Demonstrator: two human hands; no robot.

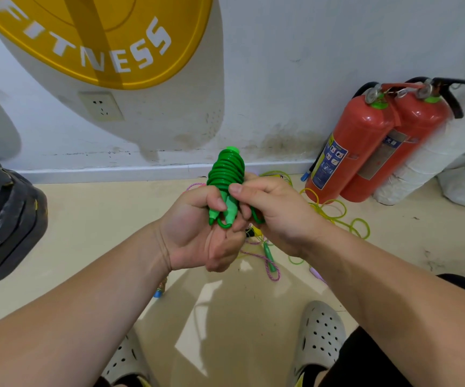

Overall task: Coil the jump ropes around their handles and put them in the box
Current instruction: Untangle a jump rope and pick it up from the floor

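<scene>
A green jump rope is held upright between both hands, its cord wound in tight turns around its two handles. The lower ends of the handles are gripped by the curled fingers and thumb of the left hand, palm turned up. The same bundle is pinched from the other side by the thumb and fingers of the right hand, and a short loose loop of cord is seen under its fingers.

Above the left hand, a yellow round sign on the wall is marked "FITNESS" in white letters; its upper part is cut off by the picture's edge. A wall socket is set below it. Beyond the right hand, two red fire extinguishers are leaned at the wall; a blue label with small pictures is carried by the nearer one, its writing too small to be read.

A yellow rope is spread on the floor behind the right hand, and a pink rope below both hands; both are partly hidden. A dark object left of the left hand is cut off and cannot be identified.
</scene>
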